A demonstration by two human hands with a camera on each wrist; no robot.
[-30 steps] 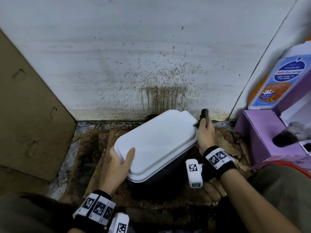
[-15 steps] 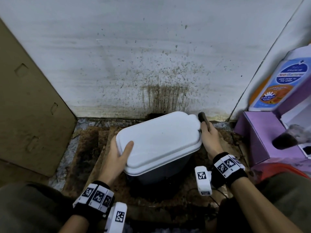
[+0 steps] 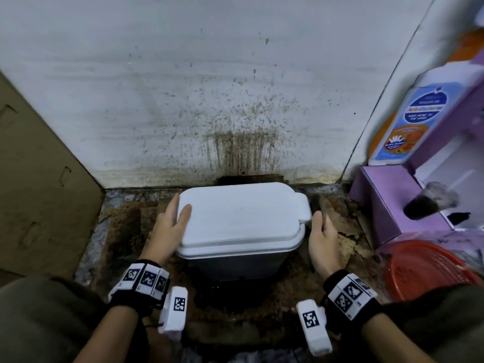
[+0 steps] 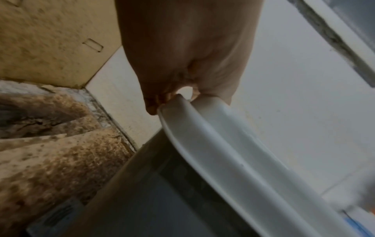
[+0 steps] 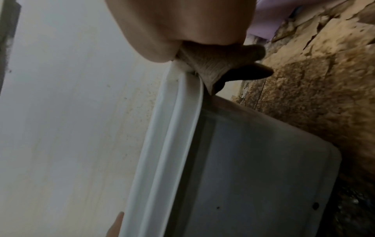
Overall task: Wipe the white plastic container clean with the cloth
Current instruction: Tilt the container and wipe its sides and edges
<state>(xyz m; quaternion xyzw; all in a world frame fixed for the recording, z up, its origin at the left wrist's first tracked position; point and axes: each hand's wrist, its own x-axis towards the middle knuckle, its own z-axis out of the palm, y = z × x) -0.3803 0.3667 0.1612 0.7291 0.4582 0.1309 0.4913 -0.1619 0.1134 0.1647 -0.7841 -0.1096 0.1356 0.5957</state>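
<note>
The white plastic container (image 3: 241,213), lid on over a grey body, stands on the dirty floor against the wall. My left hand (image 3: 170,226) grips its left end, thumb on top of the lid and fingers under the rim (image 4: 223,144). My right hand (image 3: 320,231) is at the container's right end and holds a dark brown cloth (image 3: 320,205). The right wrist view shows the cloth (image 5: 223,64) bunched in my right hand (image 5: 178,24) and pressed against the edge of the lid (image 5: 168,128). In the left wrist view my left hand (image 4: 182,56) pinches the lid's corner.
A stained white wall (image 3: 235,100) rises right behind the container. A cardboard sheet (image 3: 39,179) leans at the left. At the right are a purple box (image 3: 387,205), a labelled bottle (image 3: 419,113), a dark brush (image 3: 424,203) and a red basket (image 3: 424,268).
The container has turned from a slanted position to square with the wall. Both hands moved with it, the right hand and cloth now at its right end.
</note>
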